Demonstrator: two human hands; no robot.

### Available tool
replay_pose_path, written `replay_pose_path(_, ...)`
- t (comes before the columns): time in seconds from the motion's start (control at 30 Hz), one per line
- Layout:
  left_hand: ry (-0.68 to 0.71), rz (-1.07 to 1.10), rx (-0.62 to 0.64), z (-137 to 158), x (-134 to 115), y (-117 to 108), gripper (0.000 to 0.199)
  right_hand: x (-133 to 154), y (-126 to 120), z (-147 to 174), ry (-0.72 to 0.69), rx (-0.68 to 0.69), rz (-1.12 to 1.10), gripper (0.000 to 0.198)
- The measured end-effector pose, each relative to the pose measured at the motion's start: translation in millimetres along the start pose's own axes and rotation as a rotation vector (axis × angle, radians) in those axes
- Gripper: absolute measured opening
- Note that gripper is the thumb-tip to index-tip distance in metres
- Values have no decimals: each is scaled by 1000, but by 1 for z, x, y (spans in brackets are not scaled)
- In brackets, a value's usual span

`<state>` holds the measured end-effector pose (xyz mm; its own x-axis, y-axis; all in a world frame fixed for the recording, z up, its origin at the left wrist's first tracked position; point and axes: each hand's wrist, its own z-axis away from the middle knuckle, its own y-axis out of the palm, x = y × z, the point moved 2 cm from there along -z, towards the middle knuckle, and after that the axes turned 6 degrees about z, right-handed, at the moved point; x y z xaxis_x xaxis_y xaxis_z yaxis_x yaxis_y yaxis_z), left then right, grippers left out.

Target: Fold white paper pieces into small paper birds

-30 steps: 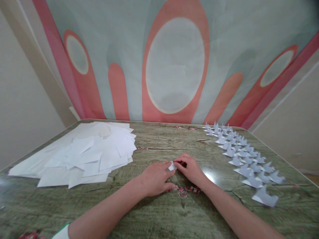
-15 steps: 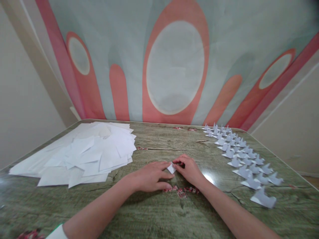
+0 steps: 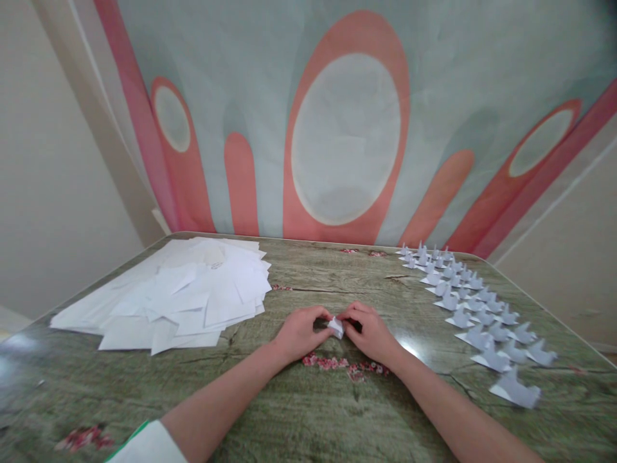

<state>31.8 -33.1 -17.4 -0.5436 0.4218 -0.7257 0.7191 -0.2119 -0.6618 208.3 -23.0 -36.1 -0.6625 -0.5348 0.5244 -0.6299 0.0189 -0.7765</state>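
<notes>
A small folded piece of white paper (image 3: 336, 328) is held between both hands near the middle of the table. My left hand (image 3: 303, 331) pinches its left side between thumb and fingers. On the other side, the fingertips of my right hand (image 3: 369, 329) grip its right edge. The fingertips partly cover the paper, so its exact fold cannot be made out.
Loose white paper sheets (image 3: 187, 296) lie in a wide heap on the left of the wood-patterned table (image 3: 289, 418). Rows of folded white paper birds (image 3: 486, 328) stand along the right side. Behind the table hangs a painted backdrop (image 3: 265, 64).
My left hand has gone from fingers stretched beside the paper to a pinch on it. The paper now looks raised and tilted between both hands. The view has shifted slightly.
</notes>
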Motion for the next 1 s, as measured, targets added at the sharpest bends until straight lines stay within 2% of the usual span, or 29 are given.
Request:
replay_pose_path(0.27,-32,3,-19,-4,-1,0,21,3,-5,0,7,46,-14,20)
replay_pose_path(0.43,-43,3,9,-7,-5,-2,21,3,-2,0,8,20,1,18)
replay_pose_path(0.7,-24,41,-28,-3,-7,3,19,4,4,1,8,-47,131,11)
replay_pose_path(1.0,1,-156,-214,2,1,12,18,16,3,2,-158,-58,391,12)
